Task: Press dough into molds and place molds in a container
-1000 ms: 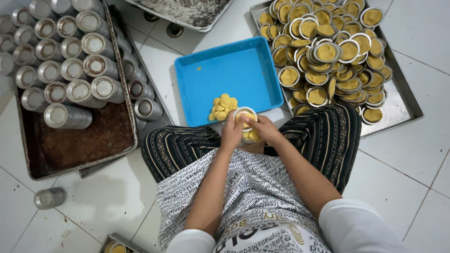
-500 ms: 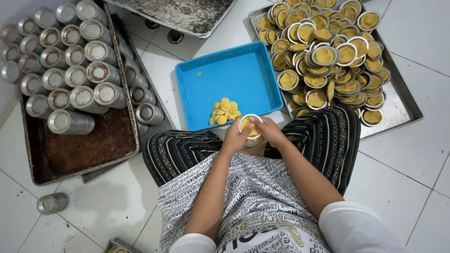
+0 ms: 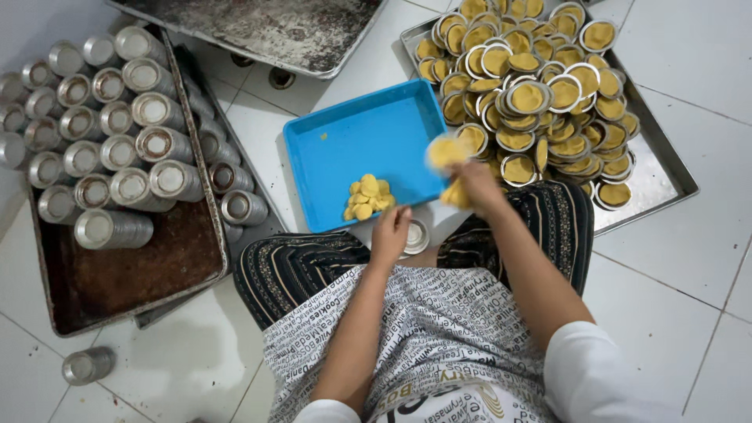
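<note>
Seen from the head camera, the person sits on the tiled floor [image 3: 689,258] with a blue tray [image 3: 352,145] just ahead of the knees. The right hand [image 3: 478,186] is blurred above the tray's right edge, its fingers closed on a yellow cake [image 3: 448,150], with more yellow beneath the palm. The left hand [image 3: 390,233] curls loosely over a small round tin mould [image 3: 415,235] at the lap; whether it grips it I cannot tell. The heap of popped-out cakes [image 3: 368,197] lies in the tray just left of and below the held cake, and nearer the left hand. Filled moulds [image 3: 533,94] crowd the metal tray [image 3: 658,176] to the right; empty stacked moulds [image 3: 117,149] fill the tray on the left.
</note>
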